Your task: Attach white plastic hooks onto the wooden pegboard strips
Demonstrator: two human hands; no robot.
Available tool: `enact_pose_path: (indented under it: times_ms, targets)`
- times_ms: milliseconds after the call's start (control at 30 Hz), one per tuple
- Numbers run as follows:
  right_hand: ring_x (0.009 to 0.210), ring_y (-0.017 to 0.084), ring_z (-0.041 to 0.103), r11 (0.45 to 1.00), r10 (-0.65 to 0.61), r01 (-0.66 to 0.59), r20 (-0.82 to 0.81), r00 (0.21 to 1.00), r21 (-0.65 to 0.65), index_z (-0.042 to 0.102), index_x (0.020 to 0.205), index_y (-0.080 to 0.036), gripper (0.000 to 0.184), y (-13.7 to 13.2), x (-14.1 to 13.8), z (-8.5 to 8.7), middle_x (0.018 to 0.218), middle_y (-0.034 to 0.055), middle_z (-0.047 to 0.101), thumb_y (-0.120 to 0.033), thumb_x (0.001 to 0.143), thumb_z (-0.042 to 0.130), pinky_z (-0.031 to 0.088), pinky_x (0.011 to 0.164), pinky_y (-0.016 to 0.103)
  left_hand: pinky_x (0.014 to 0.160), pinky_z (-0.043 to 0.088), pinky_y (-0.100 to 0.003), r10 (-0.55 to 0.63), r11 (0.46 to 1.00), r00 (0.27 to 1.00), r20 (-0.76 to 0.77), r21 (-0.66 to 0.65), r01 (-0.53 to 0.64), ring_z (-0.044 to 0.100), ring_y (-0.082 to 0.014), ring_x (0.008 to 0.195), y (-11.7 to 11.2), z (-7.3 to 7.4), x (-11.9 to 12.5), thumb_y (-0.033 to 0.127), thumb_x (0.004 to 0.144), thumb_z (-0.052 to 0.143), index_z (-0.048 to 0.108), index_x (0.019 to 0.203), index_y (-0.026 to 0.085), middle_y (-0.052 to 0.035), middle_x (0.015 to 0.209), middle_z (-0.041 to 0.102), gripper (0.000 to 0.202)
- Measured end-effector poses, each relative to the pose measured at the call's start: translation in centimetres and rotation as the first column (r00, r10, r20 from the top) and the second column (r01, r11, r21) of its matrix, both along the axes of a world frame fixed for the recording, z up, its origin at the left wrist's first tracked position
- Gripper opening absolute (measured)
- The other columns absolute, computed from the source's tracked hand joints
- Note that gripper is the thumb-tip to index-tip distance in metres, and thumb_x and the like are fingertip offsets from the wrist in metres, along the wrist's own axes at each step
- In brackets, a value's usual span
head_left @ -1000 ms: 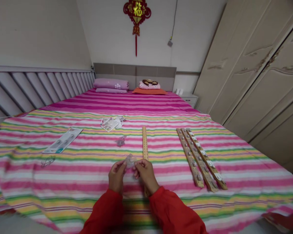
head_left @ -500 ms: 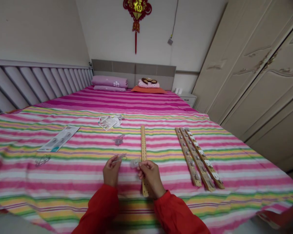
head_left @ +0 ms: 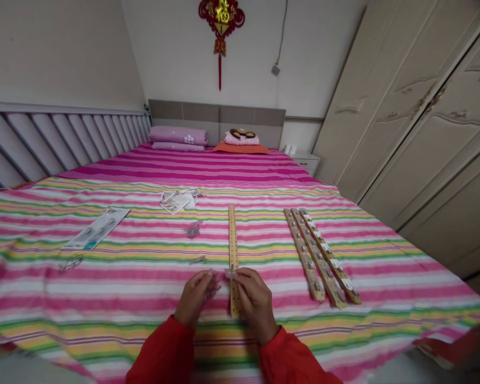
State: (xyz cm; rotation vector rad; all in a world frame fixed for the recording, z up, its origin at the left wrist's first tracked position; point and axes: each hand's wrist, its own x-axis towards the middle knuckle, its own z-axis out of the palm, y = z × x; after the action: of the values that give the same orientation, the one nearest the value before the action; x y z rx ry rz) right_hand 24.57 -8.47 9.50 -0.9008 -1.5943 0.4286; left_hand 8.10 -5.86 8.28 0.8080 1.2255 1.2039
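Observation:
My right hand pinches a small clear plastic piece just above a perforated wooden strip, which lies lengthwise on the striped cloth. Facing it from the left is my left hand, fingers curled together close to the clear piece. Whether anything sits between those fingers is hidden. A thin, pale, see-through sliver lies on the cloth beyond my left hand. Farther back rests a small heap of greyish clear pieces.
To the right lie three wooden strips fitted with metal and white parts. A blister pack and some thin wire-like loops are at left. Paper and plastic packaging lies farther back. Folded bedding is by the headboard.
My left hand has let go of the thin sliver, now on the cloth, and moved right toward my right hand. The clear piece has turned and shifted slightly right, over the strip.

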Motion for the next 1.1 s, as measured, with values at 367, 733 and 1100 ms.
enact_pose_path:
  times_ms: [367,733,1100]
  targets:
    - [0.099,0.02,0.061,0.996,0.089,-0.089,0.016,0.996,-0.02,0.067,0.099,-0.023,0.025,-1.3,1.5,0.0,0.103,0.0103,0.065,-0.011,0.087,0.048,0.052,0.084,0.034,0.065,0.05,-0.026,-0.131,0.991,0.975,0.178,0.023,0.129,0.064,-0.0177,0.078,-1.3,2.0,1.4,0.041,0.056,0.079,0.071,0.088,0.017,-0.0108,0.09,0.071,0.042]
    - [0.062,0.015,0.063,0.829,0.032,-0.343,-0.575,0.818,-0.442,0.066,0.081,-0.019,0.022,-0.9,1.4,-0.2,0.068,0.0012,0.067,-0.036,0.071,0.073,0.051,0.062,0.027,0.088,0.048,-0.033,-0.287,0.94,0.953,-0.1,0.165,0.3,0.061,-0.0231,0.099,-1.7,2.1,1.1,0.04,0.063,0.075,0.071,0.098,0.018,-0.009,0.105,0.07,0.042]
    - [0.047,0.01,0.055,0.729,-0.037,-0.48,-0.73,0.683,-0.487,0.068,0.08,-0.016,0.029,0.1,1.4,-0.3,0.053,-0.002,0.063,-0.036,0.063,0.079,0.043,0.05,0.022,0.063,0.048,-0.025,-0.349,0.934,0.925,0.149,-0.022,0.356,0.062,-0.0144,0.071,-2.8,2.0,2.3,0.052,0.071,0.066,0.068,0.09,0.015,-0.0066,0.082,0.069,0.041]
